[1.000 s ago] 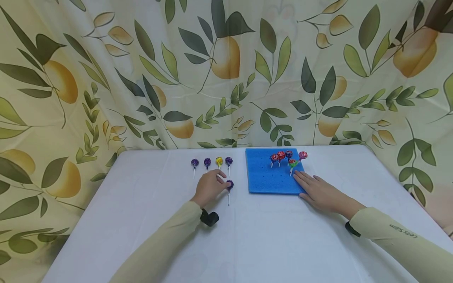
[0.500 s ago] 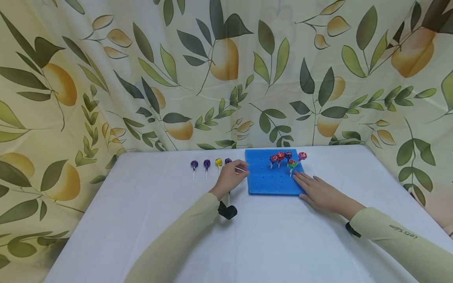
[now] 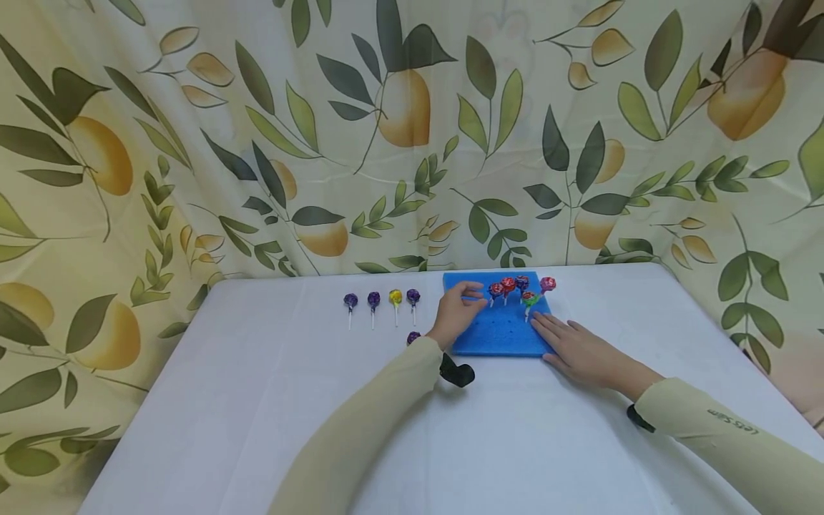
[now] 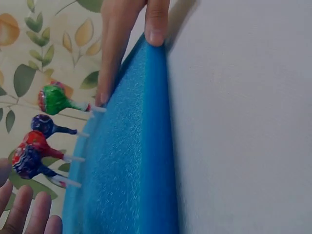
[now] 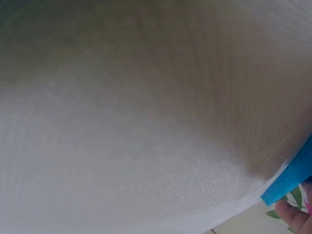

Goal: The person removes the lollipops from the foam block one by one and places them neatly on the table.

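Observation:
A blue foam board (image 3: 496, 345) lies on the table with several lollipops standing in it. Among them are a green lollipop (image 3: 529, 299), a red lollipop (image 3: 508, 285) and a pink lollipop (image 3: 548, 284). My left hand (image 3: 458, 313) is over the board's left part, fingers pointing toward the dark blue and red lollipop (image 3: 495, 290). In the left wrist view its loosely bent fingers (image 4: 22, 207) hold nothing and are close to the lollipop heads. My right hand (image 3: 582, 352) rests flat at the board's right edge, fingers straight; its thumb presses the front corner.
Left of the board lie a yellow lollipop (image 3: 395, 296) and purple lollipops (image 3: 374, 298) in a row. Nearer, another purple lollipop (image 3: 413, 337) is partly hidden by my left sleeve (image 3: 386, 400). A fruit-patterned curtain (image 3: 399, 179) hangs behind the white table (image 3: 515, 443).
My left hand has left the nearer purple lollipop and moved right, over the blue board toward the standing lollipops. The right hand has stayed in place.

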Action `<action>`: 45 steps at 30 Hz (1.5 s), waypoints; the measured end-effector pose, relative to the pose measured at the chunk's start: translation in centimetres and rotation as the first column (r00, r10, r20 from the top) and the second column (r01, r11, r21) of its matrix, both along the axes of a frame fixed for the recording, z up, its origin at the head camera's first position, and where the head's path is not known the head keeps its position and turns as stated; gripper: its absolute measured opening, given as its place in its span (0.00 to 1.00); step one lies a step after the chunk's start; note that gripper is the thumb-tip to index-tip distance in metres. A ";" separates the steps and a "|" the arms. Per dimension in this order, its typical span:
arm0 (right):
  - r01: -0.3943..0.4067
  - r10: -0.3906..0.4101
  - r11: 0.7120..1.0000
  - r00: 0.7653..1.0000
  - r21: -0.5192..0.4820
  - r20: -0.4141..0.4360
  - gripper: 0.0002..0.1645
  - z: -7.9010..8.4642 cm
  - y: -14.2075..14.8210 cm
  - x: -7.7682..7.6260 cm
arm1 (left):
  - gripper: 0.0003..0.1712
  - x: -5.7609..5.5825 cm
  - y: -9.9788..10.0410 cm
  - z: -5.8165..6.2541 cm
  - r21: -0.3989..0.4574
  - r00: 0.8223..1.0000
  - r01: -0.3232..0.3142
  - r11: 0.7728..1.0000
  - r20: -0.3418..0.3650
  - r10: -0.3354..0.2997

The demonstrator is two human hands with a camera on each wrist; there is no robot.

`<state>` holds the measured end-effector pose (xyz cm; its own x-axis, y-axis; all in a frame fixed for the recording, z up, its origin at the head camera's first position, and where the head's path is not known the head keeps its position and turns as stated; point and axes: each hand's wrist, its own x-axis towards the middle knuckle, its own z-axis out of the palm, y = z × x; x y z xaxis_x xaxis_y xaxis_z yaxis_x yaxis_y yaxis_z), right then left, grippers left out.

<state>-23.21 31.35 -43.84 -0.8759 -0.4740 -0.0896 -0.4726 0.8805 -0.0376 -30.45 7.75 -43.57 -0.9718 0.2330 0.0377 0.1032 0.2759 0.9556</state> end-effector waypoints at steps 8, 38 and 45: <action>0.001 -0.001 1.000 1.000 0.007 -0.011 0.41 -0.2 0.0 0.0 | 0.19 -0.5 1.9 -0.7 -0.025 0.999 -0.042 0.999 -0.019 0.042; -0.001 0.001 1.000 1.000 -0.002 -0.005 0.40 0.3 -0.4 0.2 | 0.17 -0.6 3.3 -0.2 -0.010 0.995 -0.079 0.997 -0.065 0.078; 0.006 -0.006 1.000 1.000 -0.008 0.005 0.40 0.3 -0.3 0.2 | 0.18 -0.3 2.6 1.2 0.036 0.994 -0.051 0.998 -0.096 0.054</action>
